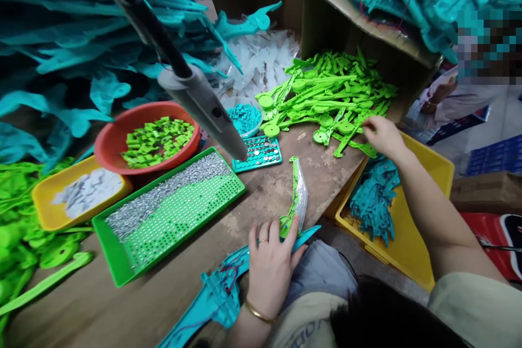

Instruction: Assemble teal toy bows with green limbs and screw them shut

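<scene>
My left hand (271, 255) lies on the bench edge, fingers spread over the near end of a green curved plastic part (294, 187). A clear, whitish blade-shaped piece (302, 196) lies along that part. Beneath the same hand runs a long teal plastic part (216, 288) with red and dark wires in it. My right hand (383, 138) is at the near right edge of a pile of green plastic parts (334, 92), its fingers curled together. What those fingers pinch, if anything, is hidden.
A green perforated tray (196, 201) of screws, a red bowl (104, 144) of green pieces and a teal tray (277, 147) of small discs stand left. A screwdriver (204, 103) hangs above. A yellow bin (440, 174) with teal parts sits right. Another person's hand (442, 89) shows behind.
</scene>
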### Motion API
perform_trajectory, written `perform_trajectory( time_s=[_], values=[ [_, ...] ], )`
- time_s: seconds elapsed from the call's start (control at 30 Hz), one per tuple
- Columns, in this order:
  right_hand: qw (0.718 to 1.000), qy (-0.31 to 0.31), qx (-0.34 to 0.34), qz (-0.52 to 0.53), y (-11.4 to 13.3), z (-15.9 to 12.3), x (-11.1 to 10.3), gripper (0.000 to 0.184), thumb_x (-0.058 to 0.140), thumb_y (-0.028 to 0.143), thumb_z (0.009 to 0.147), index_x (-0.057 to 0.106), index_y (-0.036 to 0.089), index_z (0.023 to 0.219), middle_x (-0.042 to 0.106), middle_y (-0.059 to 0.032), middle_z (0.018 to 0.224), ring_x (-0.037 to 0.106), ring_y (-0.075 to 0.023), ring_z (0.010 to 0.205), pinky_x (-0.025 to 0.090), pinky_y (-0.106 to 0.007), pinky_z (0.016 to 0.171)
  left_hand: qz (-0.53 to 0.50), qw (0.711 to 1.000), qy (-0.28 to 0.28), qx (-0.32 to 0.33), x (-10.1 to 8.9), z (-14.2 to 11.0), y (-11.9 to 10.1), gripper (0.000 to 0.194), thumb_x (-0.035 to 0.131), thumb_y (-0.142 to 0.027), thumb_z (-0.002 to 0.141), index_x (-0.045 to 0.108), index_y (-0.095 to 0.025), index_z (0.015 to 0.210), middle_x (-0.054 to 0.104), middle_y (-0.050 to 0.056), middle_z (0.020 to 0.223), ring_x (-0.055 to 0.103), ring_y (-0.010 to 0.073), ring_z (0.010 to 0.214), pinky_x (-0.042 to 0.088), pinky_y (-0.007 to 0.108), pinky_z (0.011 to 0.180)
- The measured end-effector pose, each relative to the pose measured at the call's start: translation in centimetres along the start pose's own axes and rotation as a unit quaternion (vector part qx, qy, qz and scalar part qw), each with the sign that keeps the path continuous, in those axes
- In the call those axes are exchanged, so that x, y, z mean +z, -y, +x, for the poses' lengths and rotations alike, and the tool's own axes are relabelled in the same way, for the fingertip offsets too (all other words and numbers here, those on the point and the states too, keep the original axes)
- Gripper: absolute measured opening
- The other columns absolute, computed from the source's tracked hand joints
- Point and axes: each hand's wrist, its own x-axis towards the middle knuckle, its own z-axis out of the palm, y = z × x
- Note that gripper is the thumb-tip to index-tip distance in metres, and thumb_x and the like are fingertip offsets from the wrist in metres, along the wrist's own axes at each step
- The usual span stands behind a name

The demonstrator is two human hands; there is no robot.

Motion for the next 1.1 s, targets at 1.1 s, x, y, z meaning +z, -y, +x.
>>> perform_trajectory(
  time_s=[1.1],
  values=[
    [0.995, -0.085, 0.043, 0.011, -7.1, 4.3, -1.5, 0.033, 0.044, 0.020, 0.083, 0.063, 0.013, 0.109, 0.063, -0.0192, 0.119, 0.055, -0.0307, 0.116, 0.038, -0.046, 0.103, -0.008, 1.000, -0.013, 0.011, 0.5, -0.1, 0.1, 0.050, 0.064, -0.039, 0.084, 0.057, -0.027, 0.133, 0.060, 0.015, 0.110, 0.056, 0.0296, 0.104, 0.040, 0.054, 0.100]
  ],
)
